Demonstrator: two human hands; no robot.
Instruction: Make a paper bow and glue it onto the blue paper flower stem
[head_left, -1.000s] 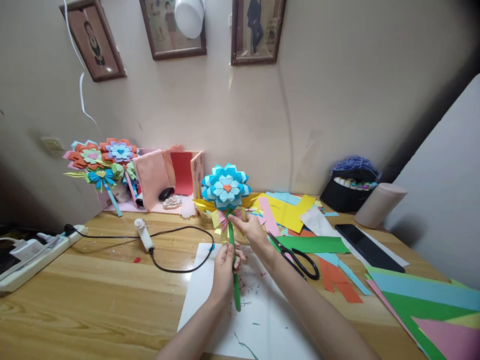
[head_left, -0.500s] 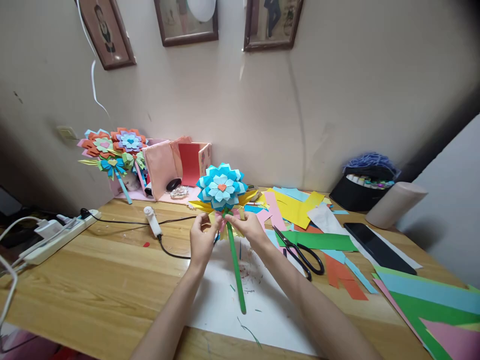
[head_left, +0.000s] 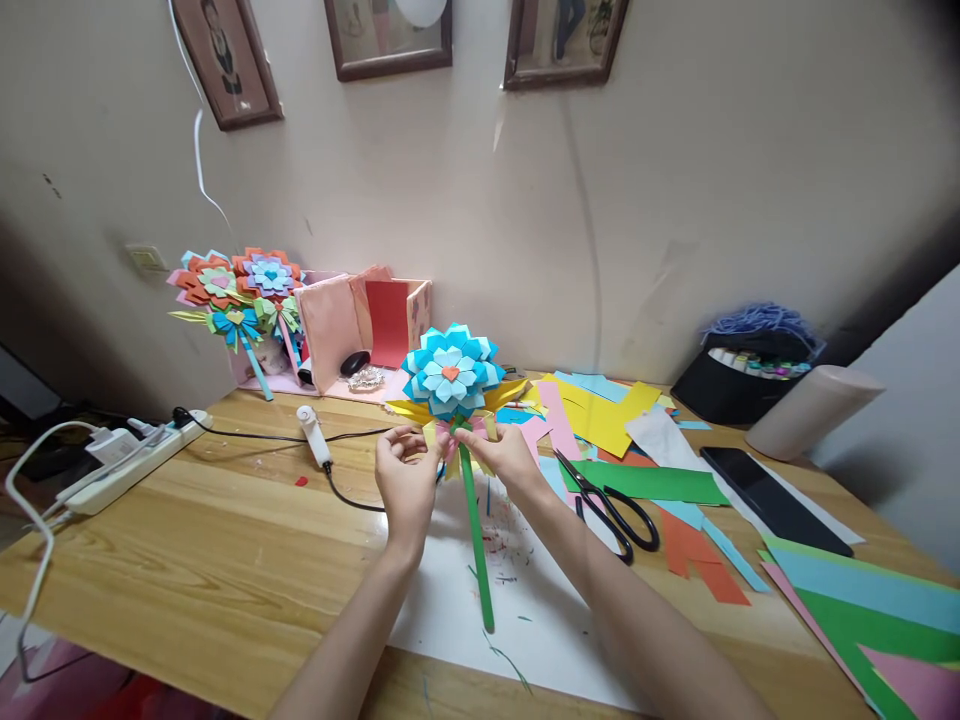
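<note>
A blue paper flower with a small orange heart at its centre stands upright above the white sheet. Its green stem runs down toward me, and yellow paper leaves spread to both sides below the bloom. Just under the bloom, my left hand pinches a pink and pale yellow paper bow from the left. From the right, my right hand pinches the same bow where it meets the stem. The fingertips partly hide the bow.
Black scissors, green paper strip and a phone lie to the right. A white glue gun with a cable is at left, near a power strip. Finished paper flowers and a pink box stand behind.
The view has shifted slightly, so the whole scene sits a little farther right. Both hands keep their hold on the bow under the bloom, with the left fingers slightly more spread.
</note>
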